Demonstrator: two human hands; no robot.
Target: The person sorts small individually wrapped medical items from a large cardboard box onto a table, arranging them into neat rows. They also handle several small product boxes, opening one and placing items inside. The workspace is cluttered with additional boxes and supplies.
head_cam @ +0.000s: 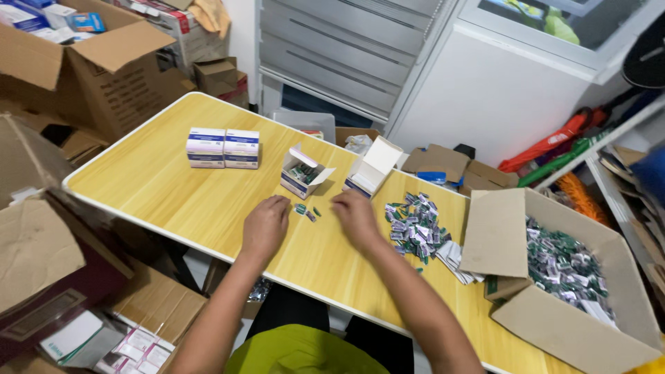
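Sachets (pixel 306 210) lie between left hand (pixel 265 225) and right hand (pixel 355 216); both loosely curled, holding nothing.

Wooden table (pixel 173 187) with boxes (pixel 223 148), sachets (pixel 414 225)

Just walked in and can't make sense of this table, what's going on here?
A person sits at a wooden table, both hands palm down on it. The left hand and right hand flank a few small green sachets lying between them. Just beyond stand two small open boxes, one with sachets inside. A loose sachet pile lies to the right, beside a large cardboard carton full of them. Two closed white and purple boxes sit farther back.
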